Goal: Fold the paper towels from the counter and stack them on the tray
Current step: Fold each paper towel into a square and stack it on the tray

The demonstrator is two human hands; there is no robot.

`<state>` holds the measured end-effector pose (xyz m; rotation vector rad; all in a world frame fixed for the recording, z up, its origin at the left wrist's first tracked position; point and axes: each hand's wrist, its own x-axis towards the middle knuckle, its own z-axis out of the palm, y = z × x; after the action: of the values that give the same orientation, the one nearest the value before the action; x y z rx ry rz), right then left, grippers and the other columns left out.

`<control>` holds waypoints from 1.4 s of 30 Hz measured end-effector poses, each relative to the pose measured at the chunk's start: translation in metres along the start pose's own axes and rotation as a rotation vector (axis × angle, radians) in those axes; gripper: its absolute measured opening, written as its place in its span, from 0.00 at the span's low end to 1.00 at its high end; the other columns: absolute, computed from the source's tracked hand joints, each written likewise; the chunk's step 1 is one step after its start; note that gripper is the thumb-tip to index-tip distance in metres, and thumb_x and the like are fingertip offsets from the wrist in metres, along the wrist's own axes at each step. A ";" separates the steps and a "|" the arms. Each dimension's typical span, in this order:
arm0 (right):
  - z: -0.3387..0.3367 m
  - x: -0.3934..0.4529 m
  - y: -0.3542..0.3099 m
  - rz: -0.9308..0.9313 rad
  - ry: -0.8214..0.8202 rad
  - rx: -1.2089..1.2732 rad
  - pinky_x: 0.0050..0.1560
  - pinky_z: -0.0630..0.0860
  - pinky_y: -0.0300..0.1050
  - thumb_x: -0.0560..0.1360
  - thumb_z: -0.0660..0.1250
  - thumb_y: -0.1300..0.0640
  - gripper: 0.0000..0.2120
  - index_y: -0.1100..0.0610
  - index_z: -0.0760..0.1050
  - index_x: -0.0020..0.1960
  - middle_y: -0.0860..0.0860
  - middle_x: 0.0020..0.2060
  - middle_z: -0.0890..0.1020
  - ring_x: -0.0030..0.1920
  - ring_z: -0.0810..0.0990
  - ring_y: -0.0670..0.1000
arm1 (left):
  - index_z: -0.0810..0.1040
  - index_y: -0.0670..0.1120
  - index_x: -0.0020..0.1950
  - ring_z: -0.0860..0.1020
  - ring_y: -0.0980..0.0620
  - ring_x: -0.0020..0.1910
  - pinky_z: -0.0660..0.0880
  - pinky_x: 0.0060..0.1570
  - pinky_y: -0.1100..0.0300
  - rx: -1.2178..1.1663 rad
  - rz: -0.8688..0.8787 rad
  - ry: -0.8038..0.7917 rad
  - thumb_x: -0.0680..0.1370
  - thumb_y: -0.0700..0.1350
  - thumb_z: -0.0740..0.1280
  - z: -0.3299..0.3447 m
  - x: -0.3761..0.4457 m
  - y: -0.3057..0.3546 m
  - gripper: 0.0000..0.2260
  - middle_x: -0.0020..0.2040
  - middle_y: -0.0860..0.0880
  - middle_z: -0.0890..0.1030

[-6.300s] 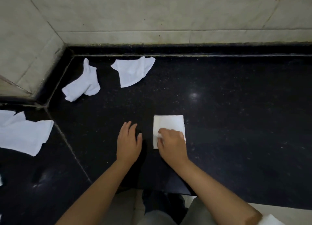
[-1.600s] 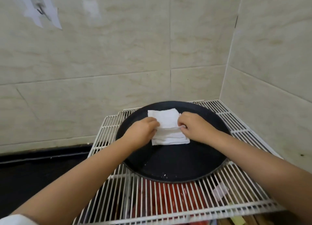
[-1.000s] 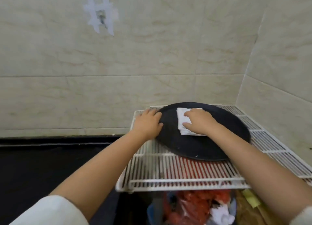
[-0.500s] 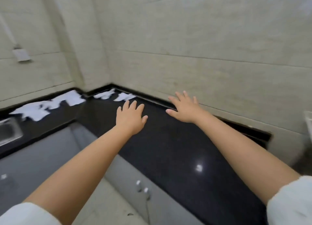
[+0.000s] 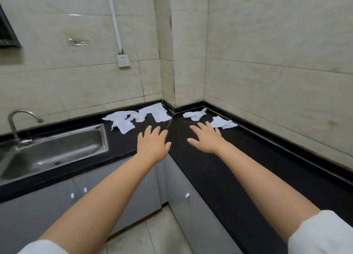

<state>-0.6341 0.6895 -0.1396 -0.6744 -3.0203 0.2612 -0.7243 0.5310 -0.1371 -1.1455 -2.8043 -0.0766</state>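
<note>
Left hand [image 5: 152,145] and right hand [image 5: 207,139] outstretched over black table [image 5: 219,169], each grip wide and holding nothing, crumpled paper towels [image 5: 141,117] in the corner beyond.

The right hand [image 5: 207,141] covers the near corner of the nearest paper towel [image 5: 223,123], and whether either it or the left hand [image 5: 153,145] touches the counter [image 5: 219,169] or hangs above it cannot be told. The crumpled towels by the sink [image 5: 55,150] overlap so that their number cannot be counted, and the sink's left part runs off the picture's edge. A dark frame [image 5: 8,36] at the upper left is cut by the edge, and both white sleeves [image 5: 322,234] are cut off at the bottom.
</note>
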 end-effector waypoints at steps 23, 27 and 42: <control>0.079 0.383 0.155 0.639 -0.131 0.001 0.70 0.58 0.62 0.78 0.55 0.44 0.26 0.54 0.58 0.72 0.55 0.72 0.63 0.73 0.56 0.58 | 0.61 0.51 0.73 0.53 0.43 0.74 0.57 0.70 0.45 -0.070 0.553 -0.203 0.80 0.52 0.56 0.149 0.502 -0.031 0.21 0.75 0.48 0.60; 0.106 0.404 0.185 0.821 -0.153 0.034 0.69 0.63 0.59 0.78 0.58 0.48 0.24 0.56 0.61 0.70 0.55 0.70 0.66 0.71 0.60 0.58 | 0.61 0.50 0.72 0.55 0.44 0.74 0.57 0.70 0.46 -0.127 0.699 -0.278 0.80 0.51 0.56 0.192 0.551 -0.012 0.21 0.75 0.48 0.60; 0.188 0.477 0.263 1.080 0.196 0.057 0.49 0.73 0.51 0.75 0.59 0.63 0.11 0.65 0.77 0.53 0.61 0.53 0.77 0.54 0.74 0.61 | 0.61 0.47 0.73 0.56 0.47 0.74 0.57 0.71 0.52 -0.328 0.900 -0.438 0.80 0.48 0.57 0.304 0.616 0.041 0.21 0.74 0.49 0.62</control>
<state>-0.9692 1.0979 -0.3706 -2.0825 -2.1497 0.2621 -1.1581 1.0151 -0.3638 -2.6518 -2.3193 -0.2289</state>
